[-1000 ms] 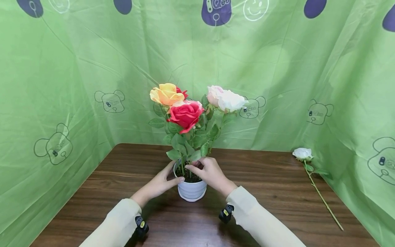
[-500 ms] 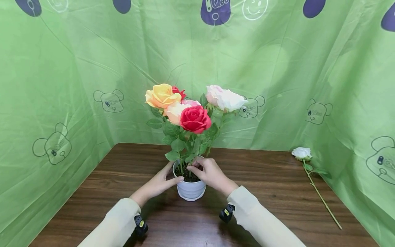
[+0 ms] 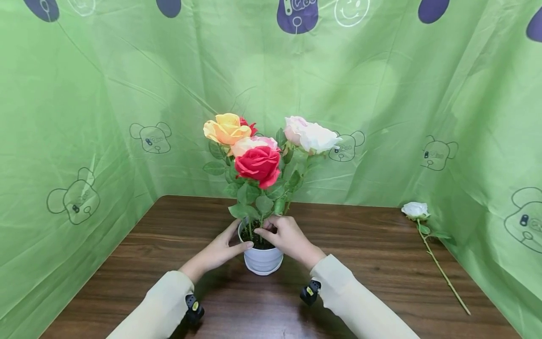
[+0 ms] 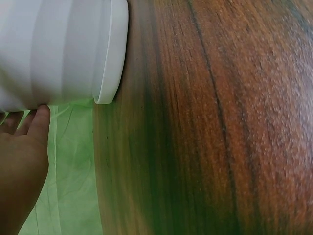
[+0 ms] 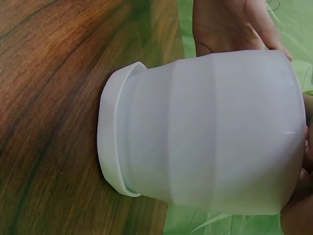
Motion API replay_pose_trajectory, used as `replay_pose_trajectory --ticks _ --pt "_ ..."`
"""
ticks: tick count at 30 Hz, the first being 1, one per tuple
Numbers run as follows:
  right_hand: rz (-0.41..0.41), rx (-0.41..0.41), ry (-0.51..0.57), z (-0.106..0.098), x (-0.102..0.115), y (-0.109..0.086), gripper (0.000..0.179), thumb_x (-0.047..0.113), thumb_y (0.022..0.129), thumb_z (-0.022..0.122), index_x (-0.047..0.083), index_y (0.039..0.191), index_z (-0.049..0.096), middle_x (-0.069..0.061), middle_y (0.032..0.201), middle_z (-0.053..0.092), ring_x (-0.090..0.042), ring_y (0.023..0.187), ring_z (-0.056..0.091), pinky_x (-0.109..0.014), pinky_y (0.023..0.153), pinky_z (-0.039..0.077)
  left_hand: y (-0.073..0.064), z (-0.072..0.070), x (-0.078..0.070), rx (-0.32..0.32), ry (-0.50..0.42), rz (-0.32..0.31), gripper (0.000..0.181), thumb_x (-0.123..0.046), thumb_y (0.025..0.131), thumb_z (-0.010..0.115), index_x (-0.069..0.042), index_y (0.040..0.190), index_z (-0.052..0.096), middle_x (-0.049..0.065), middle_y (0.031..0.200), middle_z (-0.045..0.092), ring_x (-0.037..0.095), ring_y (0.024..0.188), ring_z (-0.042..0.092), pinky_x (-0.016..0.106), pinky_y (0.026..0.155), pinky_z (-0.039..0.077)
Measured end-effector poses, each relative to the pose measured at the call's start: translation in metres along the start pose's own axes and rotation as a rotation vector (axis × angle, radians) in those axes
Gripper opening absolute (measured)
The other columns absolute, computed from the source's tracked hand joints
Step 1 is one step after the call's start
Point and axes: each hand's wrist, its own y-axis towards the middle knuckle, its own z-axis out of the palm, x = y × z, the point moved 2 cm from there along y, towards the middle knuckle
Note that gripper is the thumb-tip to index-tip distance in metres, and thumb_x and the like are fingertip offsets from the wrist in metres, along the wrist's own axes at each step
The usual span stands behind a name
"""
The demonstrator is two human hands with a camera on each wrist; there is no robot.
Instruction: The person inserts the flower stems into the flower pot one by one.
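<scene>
A white flower pot (image 3: 263,262) filled with dark soil stands upright on its saucer (image 5: 111,137). My left hand (image 3: 218,252) holds the pot from the left, thumb over the front rim and fingers along the side. In the left wrist view, fingertips (image 4: 43,113) touch the pot's wall. My right hand (image 3: 292,239) reaches over the rim and pinches a stem low down by the soil, seemingly that of the front red rose (image 3: 259,165). Around it rise an orange rose (image 3: 227,129), a white rose (image 3: 318,138) and several pink and red ones; leaves hide most stems.
A single white rose (image 3: 415,210) lies on the dark wooden table (image 3: 360,273) at the right, its stem pointing toward the front. A green printed curtain (image 3: 84,141) encloses the table at the back and both sides.
The front red rose's head swung right, then back left, and now sits slightly lower than at first. The orange rose swayed left and returned. Both hands stayed in place.
</scene>
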Motion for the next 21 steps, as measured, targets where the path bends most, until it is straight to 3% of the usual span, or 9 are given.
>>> replay_pose_trajectory --ticks 7,10,13,16,21 --pt "0.0 -0.021 -0.025 0.0018 0.0012 -0.0006 0.03 0.027 0.091 0.077 0.021 0.069 0.058 0.013 0.064 0.05 -0.001 0.055 0.044 -0.02 0.05 0.039 0.0003 -0.0006 0.0005 -0.004 0.016 0.014 0.079 -0.025 0.099 0.066 -0.014 0.161 0.018 0.017 0.162 0.025 0.035 0.146 0.026 0.057 0.115 0.025" --pt "-0.001 -0.028 -0.048 0.0016 0.0016 -0.0008 0.03 0.028 0.09 0.078 0.018 0.071 0.056 0.009 0.063 0.049 -0.004 0.055 0.043 -0.021 0.05 0.04 0.0002 -0.0006 0.0 -0.006 0.015 0.019 0.08 -0.025 0.099 0.066 -0.015 0.161 0.017 0.016 0.162 0.026 0.034 0.146 0.026 0.057 0.116 0.024" --pt "0.005 -0.038 -0.07 0.0014 0.0019 -0.0007 0.021 0.03 0.091 0.077 0.012 0.085 0.067 0.002 0.073 0.062 -0.007 0.061 0.052 -0.025 0.057 0.048 0.0001 -0.0006 0.0006 -0.006 0.01 0.022 0.08 -0.025 0.099 0.066 -0.015 0.161 0.017 0.016 0.162 0.026 0.034 0.146 0.027 0.057 0.115 0.025" --pt "0.025 -0.037 -0.078 0.0011 0.0021 -0.0008 0.026 0.032 0.091 0.076 0.007 0.098 0.071 -0.002 0.085 0.07 -0.009 0.066 0.058 -0.029 0.065 0.054 0.0001 -0.0004 0.0012 0.001 0.001 0.026 0.079 -0.025 0.1 0.065 -0.015 0.161 0.017 0.016 0.162 0.026 0.034 0.146 0.027 0.056 0.114 0.027" --pt "0.046 -0.03 -0.035 0.0003 0.0027 0.0005 0.021 0.031 0.089 0.078 0.012 0.09 0.069 0.004 0.085 0.068 -0.007 0.068 0.057 -0.027 0.068 0.053 0.0 0.0001 0.0016 0.014 -0.02 0.023 0.077 -0.024 0.1 0.064 -0.017 0.161 0.017 0.016 0.161 0.026 0.035 0.145 0.028 0.057 0.112 0.032"
